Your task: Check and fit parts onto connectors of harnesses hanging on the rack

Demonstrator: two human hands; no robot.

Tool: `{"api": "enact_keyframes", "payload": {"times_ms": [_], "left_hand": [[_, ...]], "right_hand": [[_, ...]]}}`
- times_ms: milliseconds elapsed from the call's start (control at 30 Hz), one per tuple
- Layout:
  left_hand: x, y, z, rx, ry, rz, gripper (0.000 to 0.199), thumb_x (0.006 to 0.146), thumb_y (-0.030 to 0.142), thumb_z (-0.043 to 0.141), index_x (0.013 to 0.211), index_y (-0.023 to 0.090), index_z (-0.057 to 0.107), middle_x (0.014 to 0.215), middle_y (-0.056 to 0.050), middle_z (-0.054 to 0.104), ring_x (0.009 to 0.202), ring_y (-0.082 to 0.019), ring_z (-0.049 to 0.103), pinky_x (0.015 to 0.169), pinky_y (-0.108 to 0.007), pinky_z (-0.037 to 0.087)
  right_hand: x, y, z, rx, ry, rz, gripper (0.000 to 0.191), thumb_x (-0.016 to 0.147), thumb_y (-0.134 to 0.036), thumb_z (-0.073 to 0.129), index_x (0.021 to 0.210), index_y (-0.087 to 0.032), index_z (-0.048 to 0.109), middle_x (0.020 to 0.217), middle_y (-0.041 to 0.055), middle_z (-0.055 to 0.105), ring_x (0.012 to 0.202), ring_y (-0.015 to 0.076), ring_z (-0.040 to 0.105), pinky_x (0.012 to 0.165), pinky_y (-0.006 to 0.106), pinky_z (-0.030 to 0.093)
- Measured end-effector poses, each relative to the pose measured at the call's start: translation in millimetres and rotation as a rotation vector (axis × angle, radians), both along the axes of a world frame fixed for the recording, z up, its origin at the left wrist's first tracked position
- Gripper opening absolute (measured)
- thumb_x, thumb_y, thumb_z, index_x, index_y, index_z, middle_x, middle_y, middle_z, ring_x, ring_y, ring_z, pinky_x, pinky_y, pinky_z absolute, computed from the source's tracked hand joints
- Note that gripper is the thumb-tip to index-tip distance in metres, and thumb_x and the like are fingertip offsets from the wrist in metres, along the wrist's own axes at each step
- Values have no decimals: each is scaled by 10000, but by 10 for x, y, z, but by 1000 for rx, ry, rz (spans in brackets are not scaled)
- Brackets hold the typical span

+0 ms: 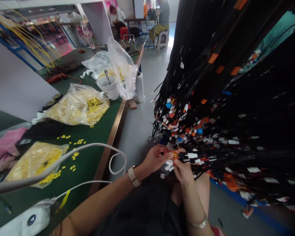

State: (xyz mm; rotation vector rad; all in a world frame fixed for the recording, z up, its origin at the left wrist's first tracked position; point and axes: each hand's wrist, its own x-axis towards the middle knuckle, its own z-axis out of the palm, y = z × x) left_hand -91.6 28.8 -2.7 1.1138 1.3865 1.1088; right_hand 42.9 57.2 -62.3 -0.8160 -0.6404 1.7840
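Observation:
Above my lap, both hands meet at a small connector [174, 154] with an orange rim and a dark body. My left hand [154, 159], with a watch on its wrist, pinches it from the left. The thumb and fingers of my right hand [184, 171] close on it from below and the right. Black cables with white tags [192, 155] run off to the right beside my right hand. Just behind my hands hangs a thick bundle of black wire harnesses [186, 75], with many white, orange and blue connectors at the ends. My palms' inner sides are hidden.
The green table [95, 144] on the left bears plastic bags of small yellow parts [94, 106], loose yellow pieces, a white mug [108, 87] and pink gloves [6, 147]. A white cable [88, 146] loops over its edge. A power strip [22, 219] lies near. People sit farther back.

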Motion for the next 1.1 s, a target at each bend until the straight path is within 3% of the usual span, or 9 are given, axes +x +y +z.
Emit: {"api": "enact_keyframes", "payload": {"times_ms": [167,233,533,667,900,1000,1100], "left_hand": [[-53,59,-45,-197,-279,273,443,821,549,475,909,154,655,1019,-94,648,933,-199,564,730,-282,437],[-100,80,-53,-245,-308,303,443,814,556,486,918,159,653,1070,-102,637,964,-206,564,731,-280,438],[-136,49,-95,-395,-552,-2,588,789,630,482,1097,139,584,1184,-156,593,1012,-229,584,852,-371,458],[-140,60,-45,-411,-630,-19,547,800,587,506,1075,124,602,1217,-168,566,1005,-222,579,869,-376,459],[-180,74,96,-269,-677,-56,482,832,544,487,1111,164,589,1212,-135,571,1047,-221,568,883,-366,462],[-182,75,73,-272,-646,-37,493,821,547,502,1109,156,585,1191,-138,581,1014,-208,580,858,-346,470],[-173,73,26,-309,-551,45,492,786,546,554,1072,146,588,1157,-148,594,969,-207,598,804,-317,477]], "right_hand": [[-5,34,-27,-78,-15,-61,428,531,-225,822,895,-285,605,849,-43,651,810,165,620,787,344,496],[-4,43,-29,-95,-20,-66,402,565,-259,810,913,-285,610,880,-30,658,830,174,624,799,362,495],[-16,88,-54,-69,-63,-156,354,650,-355,759,969,-290,620,1015,-2,663,964,190,609,882,404,470],[-45,99,-74,-62,-101,-195,361,643,-373,760,959,-259,628,1010,5,664,945,178,610,884,375,464],[-103,65,-157,-115,-205,-234,385,602,-384,772,923,-226,630,924,11,694,850,197,642,756,329,522],[-102,58,-176,-189,-175,-165,417,619,-446,754,957,-239,624,882,7,708,826,209,660,712,332,545],[-84,74,-158,-232,-116,-42,491,642,-612,669,938,-221,637,782,34,713,834,244,671,702,359,558]]}}
